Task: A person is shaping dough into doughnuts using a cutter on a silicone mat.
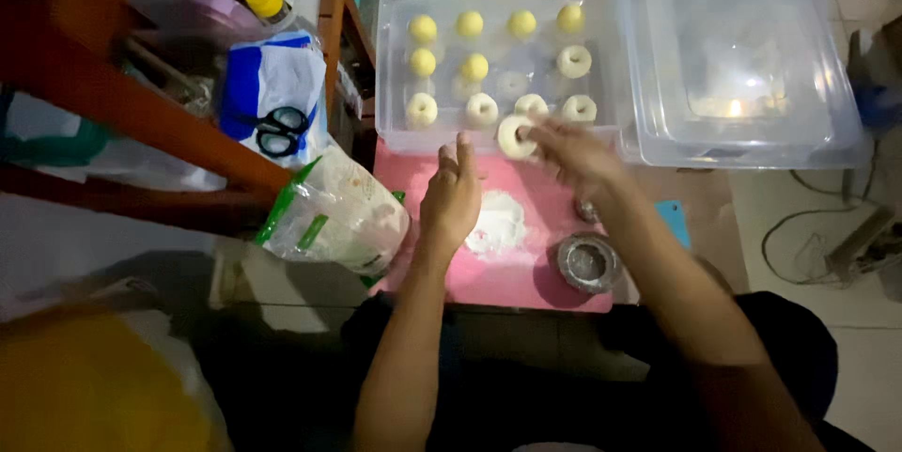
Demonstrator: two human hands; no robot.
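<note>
Pink mat [554, 191] spread flat on the floor [860, 264]. On the mat: a flour heap [498, 224] at centre, a round metal cutter [587, 262] near right, a clear tray [399, 137] of dough rings at the far edge. Right of that, a stack of clear tubs [827, 147]; left, a flour bag [334, 217].

- Both forearms are bare to the elbow; no sleeve shows in the head view.
- The left hand [451, 198] and right hand [573, 156] wear no gloves; any ring is too blurred to tell.
- Dark clothing covers the lap, black or nearly so.
</note>
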